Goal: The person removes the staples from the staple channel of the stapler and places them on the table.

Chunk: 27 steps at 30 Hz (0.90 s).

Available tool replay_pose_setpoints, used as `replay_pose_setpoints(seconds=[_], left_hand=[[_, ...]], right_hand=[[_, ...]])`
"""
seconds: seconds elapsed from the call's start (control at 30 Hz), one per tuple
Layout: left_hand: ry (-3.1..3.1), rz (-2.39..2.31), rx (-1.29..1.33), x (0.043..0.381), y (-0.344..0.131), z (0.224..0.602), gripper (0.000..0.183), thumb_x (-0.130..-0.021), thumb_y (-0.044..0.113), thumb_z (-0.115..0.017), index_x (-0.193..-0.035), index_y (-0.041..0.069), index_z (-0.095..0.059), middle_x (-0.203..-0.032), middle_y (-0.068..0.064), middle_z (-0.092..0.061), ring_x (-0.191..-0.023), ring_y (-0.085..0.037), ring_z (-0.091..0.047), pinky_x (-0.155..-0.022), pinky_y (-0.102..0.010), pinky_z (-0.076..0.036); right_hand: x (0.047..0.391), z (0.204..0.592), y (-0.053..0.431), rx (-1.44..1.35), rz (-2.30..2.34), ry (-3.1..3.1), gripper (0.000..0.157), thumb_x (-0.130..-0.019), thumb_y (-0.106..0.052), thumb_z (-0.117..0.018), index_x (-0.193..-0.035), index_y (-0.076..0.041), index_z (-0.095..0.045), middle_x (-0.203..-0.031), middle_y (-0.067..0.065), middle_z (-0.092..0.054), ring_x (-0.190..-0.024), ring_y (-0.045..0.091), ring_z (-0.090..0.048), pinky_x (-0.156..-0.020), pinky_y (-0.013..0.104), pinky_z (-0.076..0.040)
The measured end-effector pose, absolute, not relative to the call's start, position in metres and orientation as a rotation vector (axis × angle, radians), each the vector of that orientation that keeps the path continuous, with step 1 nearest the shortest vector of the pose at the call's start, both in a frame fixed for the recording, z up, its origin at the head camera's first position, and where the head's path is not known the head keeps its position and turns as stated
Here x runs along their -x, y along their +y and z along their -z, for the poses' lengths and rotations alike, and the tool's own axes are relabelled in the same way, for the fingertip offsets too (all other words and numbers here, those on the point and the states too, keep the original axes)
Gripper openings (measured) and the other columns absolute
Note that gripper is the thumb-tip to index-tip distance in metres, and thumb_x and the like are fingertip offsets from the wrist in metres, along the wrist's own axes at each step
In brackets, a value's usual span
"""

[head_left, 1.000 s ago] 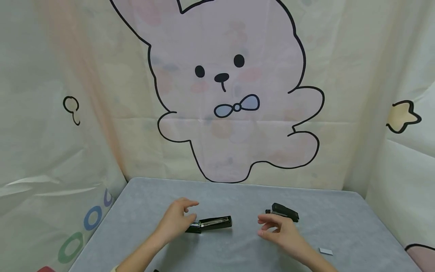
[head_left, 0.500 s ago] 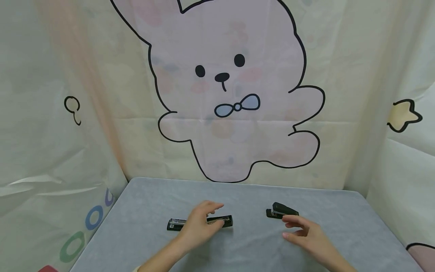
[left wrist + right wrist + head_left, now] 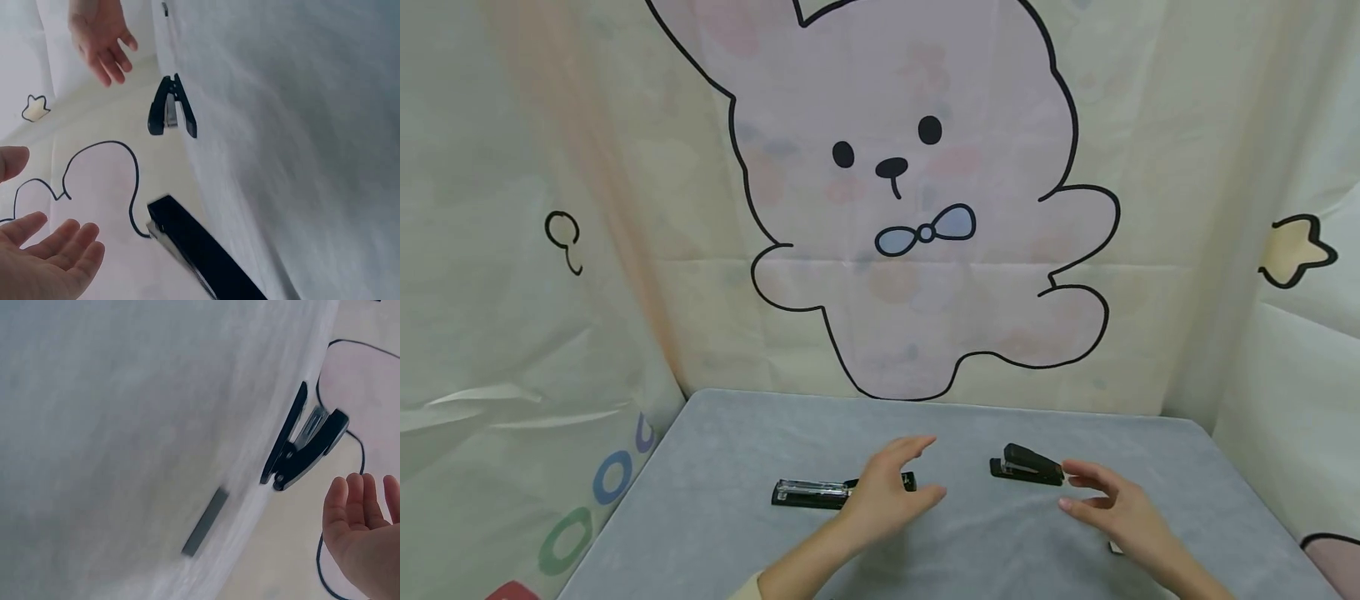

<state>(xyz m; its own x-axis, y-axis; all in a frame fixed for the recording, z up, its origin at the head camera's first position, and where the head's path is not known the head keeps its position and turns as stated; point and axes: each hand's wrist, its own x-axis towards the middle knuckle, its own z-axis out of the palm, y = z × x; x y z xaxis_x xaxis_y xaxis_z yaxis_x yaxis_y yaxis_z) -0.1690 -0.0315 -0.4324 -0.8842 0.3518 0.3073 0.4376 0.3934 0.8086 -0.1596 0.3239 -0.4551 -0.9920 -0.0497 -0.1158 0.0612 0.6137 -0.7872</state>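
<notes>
A black stapler (image 3: 808,493) lies folded out flat on the table, its metal channel facing up. My left hand (image 3: 887,492) hovers over its right part and hides some of it, thumb and fingers spread with nothing between them. In the left wrist view this stapler's dark arm (image 3: 206,256) rises at the bottom. A second, smaller black stapler (image 3: 1028,467) stands farther right, its top arm raised at an angle above the base. Close to that stapler's right end is my right hand (image 3: 1116,512), fingers loosely bent and holding nothing.
A small grey bar, perhaps a staple strip (image 3: 205,522), lies on the table near my right hand, mostly covered by it in the head view. The pale blue tablecloth (image 3: 722,450) ends at a printed curtain (image 3: 700,333) behind, with more curtains at both sides.
My left hand has moved right across the opened stapler, uncovering its left part. My right hand has also shifted right, from in front of the smaller stapler to its right end. Both staplers stay put.
</notes>
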Motion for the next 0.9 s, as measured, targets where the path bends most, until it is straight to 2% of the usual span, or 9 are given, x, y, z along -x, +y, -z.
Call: replay_pose_setpoints(seconds=[0.1,0.4,0.57,0.67,0.8,0.9], left_hand=[[-2.559,1.591,0.712,0.174,-0.019,0.432,0.062,-0.09,0.021,-0.083,-0.147,0.014,-0.061,-0.142,-0.003,-0.064,-0.123,-0.019,-0.061,-0.101,-0.043,-0.05],[-2.528,1.825,0.67,0.188,0.018,0.441,0.068,-0.087,0.018,-0.085,-0.149,0.013,-0.059,-0.143,-0.002,-0.062,-0.122,-0.017,-0.06,-0.105,-0.048,-0.047],[-2.554,1.825,0.632,0.197,0.036,0.451,0.071,-0.084,0.013,-0.088,-0.149,0.013,-0.059,-0.141,-0.004,-0.063,-0.121,-0.025,-0.061,-0.09,-0.038,-0.053],[-2.572,1.866,0.592,0.202,0.046,0.457,0.073,-0.083,0.01,-0.088,-0.149,0.013,-0.058,-0.14,-0.006,-0.063,-0.122,-0.032,-0.06,-0.081,-0.032,-0.053],[-2.571,1.963,0.506,0.209,0.059,0.466,0.072,-0.082,0.007,-0.088,-0.148,0.013,-0.059,-0.135,-0.005,-0.064,-0.114,-0.027,-0.061,-0.074,-0.03,-0.053],[-2.559,2.04,0.431,0.215,0.068,0.472,0.07,-0.082,0.006,-0.087,-0.147,0.012,-0.06,-0.131,-0.005,-0.065,-0.102,-0.018,-0.06,-0.068,-0.029,-0.052]], right_hand=[[0.163,0.455,0.33,-0.019,1.298,2.722,0.077,-0.096,-0.039,-0.077,-0.153,0.002,-0.045,-0.149,0.025,-0.054,-0.129,0.04,-0.057,-0.085,0.029,-0.055],[0.172,0.459,0.344,-0.015,1.304,2.712,0.081,-0.094,-0.038,-0.079,-0.155,0.002,-0.042,-0.149,0.029,-0.052,-0.124,0.042,-0.062,-0.084,0.034,-0.056],[0.178,0.463,0.345,-0.004,1.285,2.719,0.082,-0.094,-0.039,-0.079,-0.156,0.0,-0.042,-0.15,0.027,-0.052,-0.134,0.043,-0.054,-0.086,0.035,-0.055],[0.183,0.464,0.344,0.001,1.262,2.715,0.083,-0.095,-0.041,-0.078,-0.156,0.0,-0.041,-0.152,0.027,-0.05,-0.135,0.044,-0.052,-0.088,0.041,-0.056],[0.189,0.467,0.343,-0.024,1.25,2.693,0.085,-0.093,-0.043,-0.079,-0.155,0.001,-0.041,-0.154,0.026,-0.048,-0.134,0.044,-0.053,-0.091,0.049,-0.055],[0.194,0.47,0.345,-0.035,1.255,2.67,0.085,-0.092,-0.042,-0.08,-0.155,0.002,-0.042,-0.154,0.028,-0.047,-0.132,0.043,-0.054,-0.092,0.049,-0.055]])
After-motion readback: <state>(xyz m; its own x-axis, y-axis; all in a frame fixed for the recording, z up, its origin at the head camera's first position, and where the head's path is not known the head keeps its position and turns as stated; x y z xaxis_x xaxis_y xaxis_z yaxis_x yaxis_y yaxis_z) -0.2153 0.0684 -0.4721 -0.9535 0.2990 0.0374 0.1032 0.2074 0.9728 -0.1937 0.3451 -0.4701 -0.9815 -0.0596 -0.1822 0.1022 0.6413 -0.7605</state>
